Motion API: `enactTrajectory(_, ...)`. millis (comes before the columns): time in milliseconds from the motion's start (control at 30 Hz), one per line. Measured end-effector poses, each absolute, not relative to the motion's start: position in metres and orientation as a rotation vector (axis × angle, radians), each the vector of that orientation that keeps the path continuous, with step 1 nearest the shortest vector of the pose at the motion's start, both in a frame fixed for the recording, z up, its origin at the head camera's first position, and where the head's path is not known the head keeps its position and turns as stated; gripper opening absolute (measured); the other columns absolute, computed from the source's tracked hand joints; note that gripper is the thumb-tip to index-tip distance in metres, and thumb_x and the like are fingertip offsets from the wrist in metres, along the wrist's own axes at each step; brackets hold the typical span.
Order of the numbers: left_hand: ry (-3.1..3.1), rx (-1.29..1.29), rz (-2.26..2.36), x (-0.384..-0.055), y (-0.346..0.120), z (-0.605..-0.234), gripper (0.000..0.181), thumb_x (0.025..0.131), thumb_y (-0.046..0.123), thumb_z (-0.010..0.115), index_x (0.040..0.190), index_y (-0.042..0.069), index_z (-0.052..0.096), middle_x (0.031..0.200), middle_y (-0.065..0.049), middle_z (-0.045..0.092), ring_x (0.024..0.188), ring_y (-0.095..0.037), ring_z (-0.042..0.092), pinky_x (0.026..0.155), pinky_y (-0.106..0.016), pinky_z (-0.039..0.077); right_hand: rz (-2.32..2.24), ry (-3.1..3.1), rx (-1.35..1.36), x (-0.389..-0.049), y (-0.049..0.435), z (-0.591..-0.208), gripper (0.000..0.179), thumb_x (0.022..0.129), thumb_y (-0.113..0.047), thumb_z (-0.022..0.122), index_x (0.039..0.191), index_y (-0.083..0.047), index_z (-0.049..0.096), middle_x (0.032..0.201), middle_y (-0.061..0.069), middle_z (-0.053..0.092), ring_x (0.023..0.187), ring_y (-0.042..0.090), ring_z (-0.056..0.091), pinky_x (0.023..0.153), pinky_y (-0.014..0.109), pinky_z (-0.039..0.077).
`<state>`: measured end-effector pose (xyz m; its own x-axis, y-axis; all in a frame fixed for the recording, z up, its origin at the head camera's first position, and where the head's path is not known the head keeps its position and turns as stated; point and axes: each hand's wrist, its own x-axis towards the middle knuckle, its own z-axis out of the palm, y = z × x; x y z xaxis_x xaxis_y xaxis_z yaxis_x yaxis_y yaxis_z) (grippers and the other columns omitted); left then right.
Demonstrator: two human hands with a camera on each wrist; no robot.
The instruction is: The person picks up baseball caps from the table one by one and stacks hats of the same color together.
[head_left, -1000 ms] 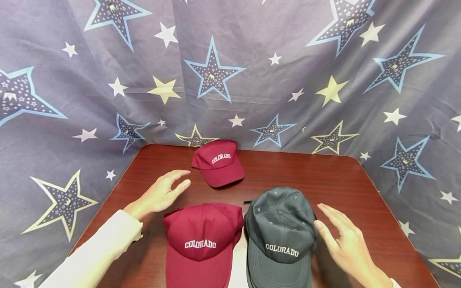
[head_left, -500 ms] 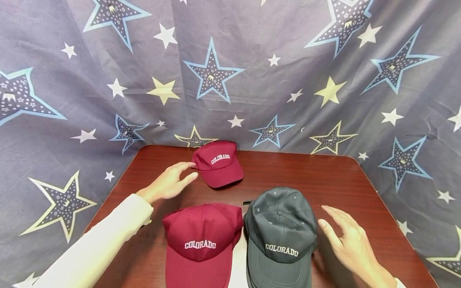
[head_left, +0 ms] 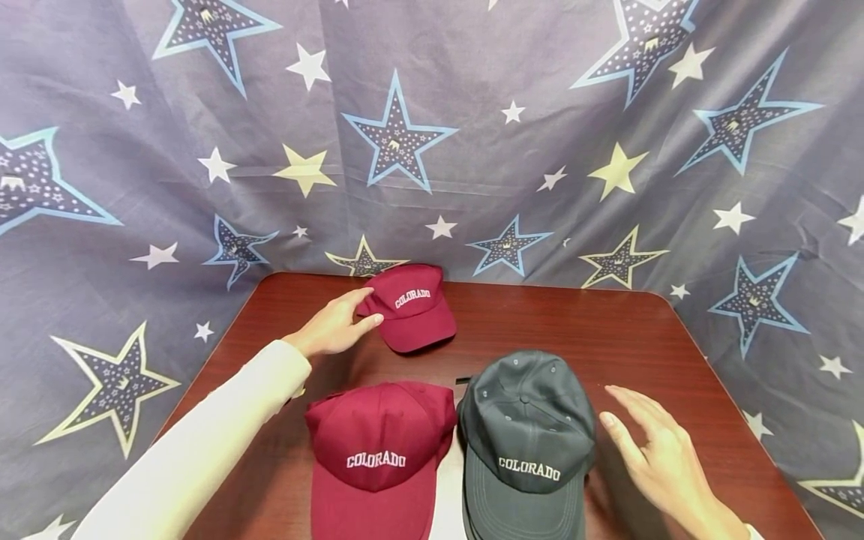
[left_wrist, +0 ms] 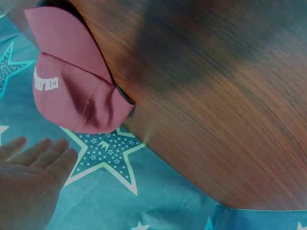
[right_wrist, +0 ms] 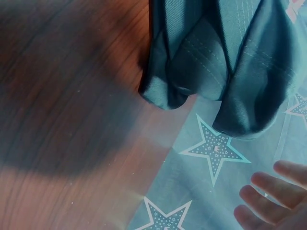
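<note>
At the back of the table lies a maroon cap [head_left: 413, 300] lettered COLORADO. My left hand [head_left: 334, 324] is at its left side, fingers extended and thumb apart. In the head view the fingertips overlap the cap's edge; whether they touch it, I cannot tell. The left wrist view shows that cap [left_wrist: 72, 86] beyond my spread fingers [left_wrist: 50, 153]. Closer in, another maroon cap [head_left: 381, 435] sits beside a dark grey cap [head_left: 526, 420], which has more dark brims under it. My right hand [head_left: 664, 457] hovers just right of the grey cap, holding nothing, its fingers loosely extended.
A reddish-brown wooden table [head_left: 574, 319] carries the caps. Something white [head_left: 447, 495] shows between the two near caps. Behind the table hangs a grey curtain [head_left: 486, 165] patterned with stars.
My left hand has moved right and farther away, up to the left side of the back maroon cap. The right hand has drifted slightly away from the grey cap.
</note>
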<state>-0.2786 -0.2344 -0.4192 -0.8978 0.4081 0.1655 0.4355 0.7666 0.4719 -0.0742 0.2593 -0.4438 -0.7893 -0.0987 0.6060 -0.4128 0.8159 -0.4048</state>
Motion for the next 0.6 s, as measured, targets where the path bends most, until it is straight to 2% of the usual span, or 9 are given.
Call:
enactTrajectory(200,-2.909,-0.671,-0.835,-0.290,-0.225,-0.418,0.076,0.100,0.033,0.066,0.154,-0.009,0.033,0.154,-0.028,0.043,0.143,-0.041,0.042,0.119,-0.052,0.031,0.717,-2.416,0.370,-0.073,0.262,-0.443,0.048,0.088,-0.010,0.079,0.135,-0.015,0.068,0.128,0.010,0.068,0.130,-0.011,0.044,0.105,0.003,0.025)
enactTrajectory(600,-2.928,-0.674,-0.837,-0.312,-0.212,-0.419,0.077,0.100,0.031,0.066,0.153,-0.012,0.031,0.154,-0.030,0.040,0.145,-0.042,0.037,0.121,-0.051,0.027,0.723,-2.387,0.383,-0.070,0.265,-0.442,0.049,0.087,-0.009,0.080,0.134,-0.015,0.069,0.128,0.009,0.069,0.129,-0.004,0.050,0.107,0.005,0.026)
